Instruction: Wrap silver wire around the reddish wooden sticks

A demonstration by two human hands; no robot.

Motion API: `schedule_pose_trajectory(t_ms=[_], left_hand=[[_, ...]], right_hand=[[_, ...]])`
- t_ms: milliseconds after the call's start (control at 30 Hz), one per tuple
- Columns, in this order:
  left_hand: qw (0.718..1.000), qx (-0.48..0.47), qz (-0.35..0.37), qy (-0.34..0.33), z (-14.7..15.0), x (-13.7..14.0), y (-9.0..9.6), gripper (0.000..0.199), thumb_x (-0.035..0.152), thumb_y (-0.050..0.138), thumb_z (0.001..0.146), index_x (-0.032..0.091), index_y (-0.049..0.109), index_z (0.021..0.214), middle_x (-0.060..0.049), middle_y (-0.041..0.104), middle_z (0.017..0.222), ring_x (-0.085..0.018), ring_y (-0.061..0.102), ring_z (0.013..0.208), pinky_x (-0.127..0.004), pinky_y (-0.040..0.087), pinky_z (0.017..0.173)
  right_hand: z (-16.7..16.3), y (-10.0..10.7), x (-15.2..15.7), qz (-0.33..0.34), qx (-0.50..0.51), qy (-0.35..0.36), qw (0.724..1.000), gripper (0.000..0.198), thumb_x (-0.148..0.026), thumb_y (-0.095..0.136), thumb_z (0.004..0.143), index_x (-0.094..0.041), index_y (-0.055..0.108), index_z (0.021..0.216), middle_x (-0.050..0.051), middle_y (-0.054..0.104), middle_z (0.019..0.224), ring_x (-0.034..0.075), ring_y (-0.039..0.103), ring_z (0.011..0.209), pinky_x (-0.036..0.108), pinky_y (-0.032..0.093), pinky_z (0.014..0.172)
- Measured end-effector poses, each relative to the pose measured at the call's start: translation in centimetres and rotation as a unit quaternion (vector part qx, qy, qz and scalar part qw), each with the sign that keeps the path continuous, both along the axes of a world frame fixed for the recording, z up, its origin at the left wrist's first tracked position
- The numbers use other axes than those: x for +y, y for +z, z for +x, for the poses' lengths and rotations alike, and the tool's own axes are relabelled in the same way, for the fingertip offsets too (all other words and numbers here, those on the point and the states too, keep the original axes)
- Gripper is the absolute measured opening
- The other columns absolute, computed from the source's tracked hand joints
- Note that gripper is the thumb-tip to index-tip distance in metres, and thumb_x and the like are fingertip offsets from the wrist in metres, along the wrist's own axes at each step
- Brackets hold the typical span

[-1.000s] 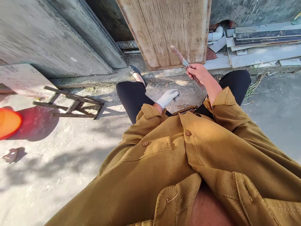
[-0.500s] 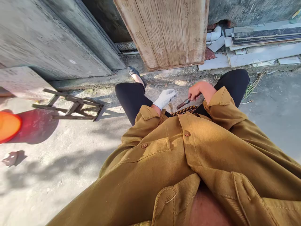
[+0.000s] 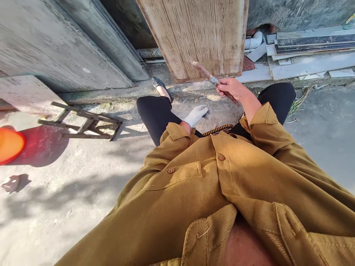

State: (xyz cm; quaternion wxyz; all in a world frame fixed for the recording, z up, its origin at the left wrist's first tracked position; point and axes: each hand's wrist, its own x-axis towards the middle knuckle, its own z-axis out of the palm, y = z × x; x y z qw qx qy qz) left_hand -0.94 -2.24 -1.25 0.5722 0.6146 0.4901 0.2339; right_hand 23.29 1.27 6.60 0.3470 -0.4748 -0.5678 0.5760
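Raised since half a second ago, the brown stick [image 3: 203, 70] that was low beside my left hand now points up at the wooden panel [image 3: 202, 33], my landmark. I read its tip as overlapping the panel's lower part; from this view I can't tell whether they touch. My right hand [image 3: 230, 88], bare, sits just below the panel's lower right corner, fingers wrapped firmly round the stick behind its wire winding [image 3: 213, 80].

My gloved left hand [image 3: 196, 115] rests lower, below the panel's bottom edge, in nearly the same place as then. Its fingers curl inward; I can't tell how tightly, or whether it has hold of anything. Further below the panel I see a striped strap [image 3: 217, 129] between my knees.

Left of the panel's foot is my black shoe [image 3: 158, 83]; well beyond, on that side, a wooden frame [image 3: 85, 126] and an orange basin [image 3: 11, 146]. To the panel's right lie a white pipe [image 3: 253, 40] and stacked boards [image 3: 318, 61].
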Motion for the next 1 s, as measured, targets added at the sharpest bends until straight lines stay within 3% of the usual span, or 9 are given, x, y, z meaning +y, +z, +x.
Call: schedule_pose_trajectory(t_ms=[100, 167, 267, 333, 500, 633, 733, 867, 1000], left_hand=[[1.0, -0.011, -0.012, -0.023, 0.2, -0.4, 0.4, 0.034, 0.052, 0.077, 0.096, 0.023, 0.069, 0.08, 0.001, 0.055, 0.056, -0.015, 0.049, 0.055, -0.029, 0.04, 0.057], [0.999, -0.017, -0.006, -0.044, 0.4, -0.7, 0.9, 0.027, 0.044, 0.073, 0.094, 0.021, 0.071, 0.08, 0.002, 0.051, 0.054, -0.014, 0.043, 0.053, -0.028, 0.034, 0.056], [0.997, 0.006, 0.03, -0.069, 0.4, -1.1, 1.5, 0.02, 0.034, 0.068, 0.091, 0.019, 0.073, 0.079, 0.002, 0.055, 0.06, -0.014, 0.044, 0.056, -0.028, 0.036, 0.06], [0.996, 0.031, 0.049, -0.064, 0.3, -1.1, 1.7, 0.019, 0.03, 0.065, 0.091, 0.019, 0.073, 0.079, 0.0, 0.06, 0.065, -0.014, 0.048, 0.06, -0.028, 0.039, 0.062], [0.996, 0.054, 0.072, 0.017, 0.0, -0.7, 1.3, 0.02, 0.03, 0.064, 0.094, 0.02, 0.069, 0.076, 0.001, 0.057, 0.064, -0.015, 0.047, 0.061, -0.029, 0.037, 0.061], [0.997, 0.022, 0.064, 0.048, -0.3, -0.1, 0.9, 0.02, 0.028, 0.065, 0.096, 0.021, 0.067, 0.077, 0.0, 0.059, 0.067, -0.015, 0.05, 0.061, -0.027, 0.04, 0.06], [0.996, 0.003, 0.043, 0.073, -0.4, 0.4, 0.7, 0.021, 0.025, 0.066, 0.1, 0.02, 0.068, 0.08, 0.001, 0.057, 0.062, -0.014, 0.051, 0.059, -0.025, 0.042, 0.06], [0.996, -0.015, -0.009, 0.084, -0.3, 0.6, 0.6, 0.025, 0.026, 0.07, 0.105, 0.02, 0.066, 0.081, 0.0, 0.06, 0.061, -0.013, 0.052, 0.056, -0.023, 0.043, 0.057], [0.999, -0.021, -0.046, 0.009, 0.5, -0.1, 0.8, 0.027, 0.021, 0.066, 0.107, 0.018, 0.069, 0.08, -0.002, 0.063, 0.063, -0.013, 0.056, 0.057, -0.024, 0.046, 0.058]], right_hand=[[0.2, -0.6, 0.8, -0.007, -0.125, -0.098, 0.987, 0.021, -0.019, 0.076, 0.107, -0.019, 0.064, 0.09, 0.002, 0.064, 0.077, 0.013, 0.057, 0.066, 0.021, 0.046, 0.061], [0.3, -1.2, 1.2, -0.011, -0.275, -0.091, 0.957, 0.017, -0.014, 0.072, 0.108, -0.017, 0.069, 0.092, 0.006, 0.069, 0.08, 0.019, 0.068, 0.077, 0.025, 0.052, 0.07], [-0.1, -2.0, 1.1, 0.01, -0.474, 0.005, 0.881, 0.009, -0.013, 0.077, 0.104, -0.013, 0.079, 0.096, 0.018, 0.08, 0.097, 0.031, 0.079, 0.105, 0.034, 0.058, 0.091], [-0.5, -2.3, 0.7, 0.008, -0.542, 0.073, 0.837, 0.003, -0.013, 0.082, 0.101, -0.011, 0.085, 0.101, 0.023, 0.082, 0.105, 0.035, 0.079, 0.109, 0.038, 0.059, 0.097], [-1.2, -2.2, -0.3, -0.094, -0.544, 0.242, 0.798, 0.005, -0.016, 0.091, 0.094, -0.016, 0.087, 0.091, 0.01, 0.078, 0.085, 0.025, 0.077, 0.086, 0.035, 0.058, 0.086], [-0.9, -1.1, -0.9, -0.148, -0.438, 0.359, 0.811, 0.01, -0.02, 0.094, 0.091, -0.017, 0.086, 0.087, -0.002, 0.07, 0.072, 0.013, 0.062, 0.064, 0.026, 0.052, 0.074], [-0.4, -0.2, -1.0, -0.16, -0.306, 0.382, 0.857, 0.012, -0.019, 0.093, 0.089, -0.016, 0.083, 0.084, -0.004, 0.068, 0.07, 0.011, 0.057, 0.06, 0.023, 0.049, 0.069], [0.5, 0.5, -0.7, -0.078, -0.126, 0.206, 0.967, 0.018, -0.016, 0.09, 0.092, -0.016, 0.076, 0.082, -0.002, 0.071, 0.075, 0.01, 0.056, 0.062, 0.021, 0.046, 0.066], [0.3, 0.4, -0.3, -0.052, -0.045, 0.033, 0.997, 0.029, -0.015, 0.086, 0.1, -0.017, 0.065, 0.081, -0.001, 0.066, 0.074, 0.01, 0.052, 0.061, 0.022, 0.043, 0.06]])
